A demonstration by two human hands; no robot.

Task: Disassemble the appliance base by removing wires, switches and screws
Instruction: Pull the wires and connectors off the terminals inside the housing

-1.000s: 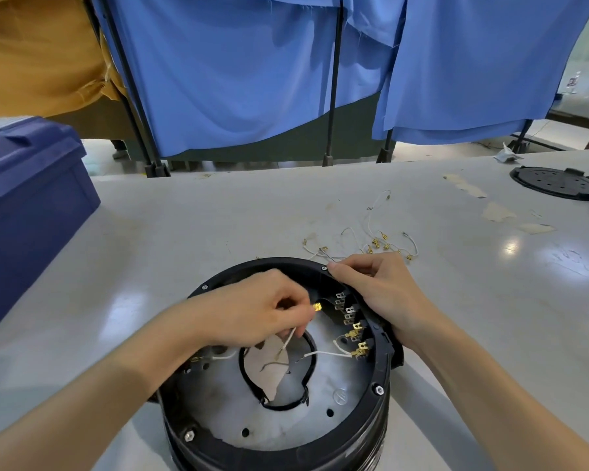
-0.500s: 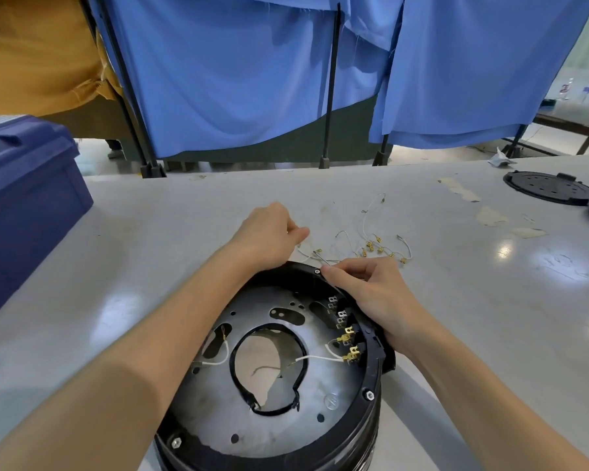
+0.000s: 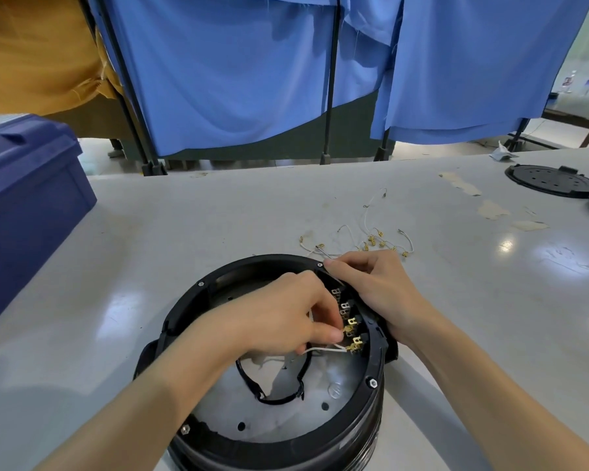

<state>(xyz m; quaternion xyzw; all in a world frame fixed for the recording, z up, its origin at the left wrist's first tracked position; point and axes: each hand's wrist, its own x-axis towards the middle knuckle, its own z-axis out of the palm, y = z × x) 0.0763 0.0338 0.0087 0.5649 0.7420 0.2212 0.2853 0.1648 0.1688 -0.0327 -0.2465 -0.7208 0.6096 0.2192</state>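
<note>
The round black appliance base point(image 3: 371, 407) stands upside down on the grey table, its grey metal plate point(image 3: 286, 419) showing inside. A row of switch terminals point(image 3: 349, 322) with brass connectors lines its right inner wall. My left hand point(image 3: 286, 317) reaches inside and pinches a brass connector at that row. A white wire point(image 3: 323, 350) runs from the lowest terminal under my fingers. My right hand point(image 3: 378, 294) grips the base's right rim beside the terminals. Several removed white wires point(image 3: 371, 239) with brass ends lie on the table just behind the base.
A dark blue plastic box point(image 3: 31, 205) stands at the left table edge. A black round cover point(image 3: 551, 181) lies at the far right, with tape scraps point(image 3: 490, 209) near it. Blue cloth screens on black stands hang behind the table.
My left hand laid a pulled wire on the pile behind the base, then came back inside to the terminal row. My right hand stayed on the rim.
</note>
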